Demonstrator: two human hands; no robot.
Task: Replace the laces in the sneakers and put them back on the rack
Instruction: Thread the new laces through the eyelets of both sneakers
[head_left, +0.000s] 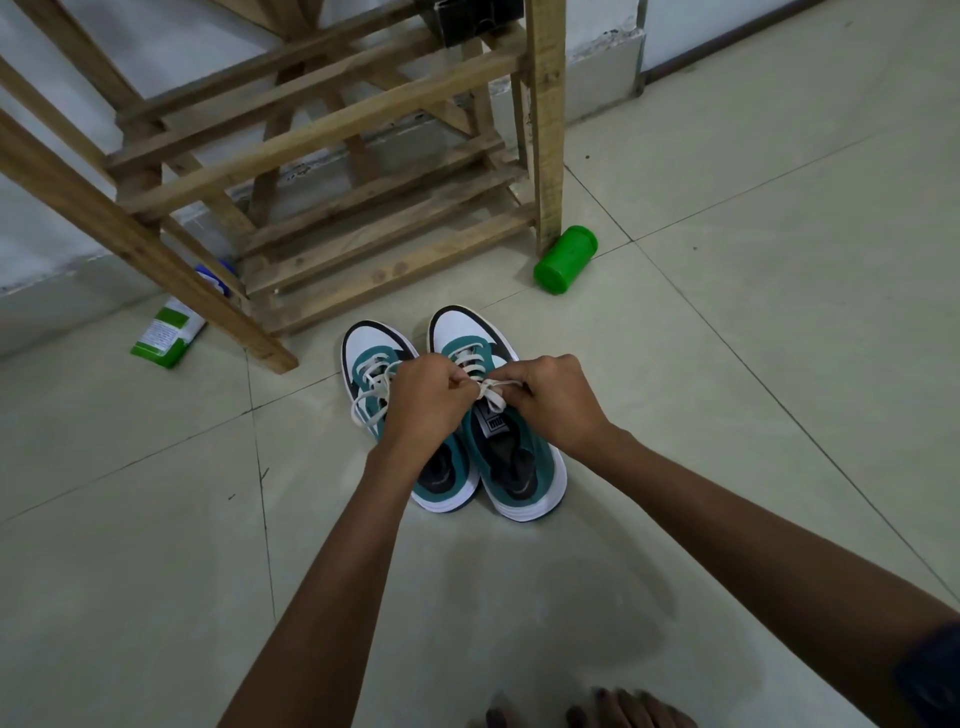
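Two teal, white and black sneakers stand side by side on the tiled floor, toes pointing at the rack. The left sneaker (370, 358) has white laces with a loose loop hanging off its left side. Over the right sneaker (514, 467), both hands work its white lace (491, 389). My left hand (428, 400) pinches one end of that lace with curled fingers. My right hand (553, 400) pinches the other end, close beside the left. Between the hands the lace crosses near the tongue.
The wooden slatted shoe rack (363, 218) stands just beyond the sneakers. A green cylindrical container (565, 260) lies by the rack's right leg. A green and white packet (166, 330) lies at its left leg. My toes (597, 712) show at the bottom edge.
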